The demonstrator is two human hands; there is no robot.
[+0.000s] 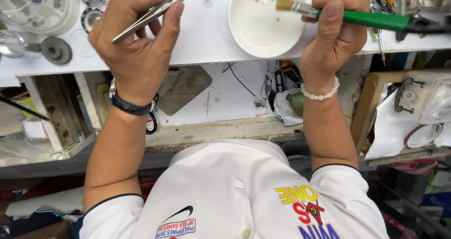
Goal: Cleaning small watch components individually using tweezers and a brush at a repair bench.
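white shirt (225, 187), black watch (133, 106), bead bracelet (320, 94)

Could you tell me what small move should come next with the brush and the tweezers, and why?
Probably lower the brush bristles into the white dish: the right hand holds them over its rim, above small parts lying on its floor, while the left hand holds the tweezers off to the side.

At 3 o'clock, 1 clear plastic bag (425, 95) lay on a wooden shelf, a round grey part inside. At 9 o'clock, another clear plastic bag (23, 140) sagged under the bench.
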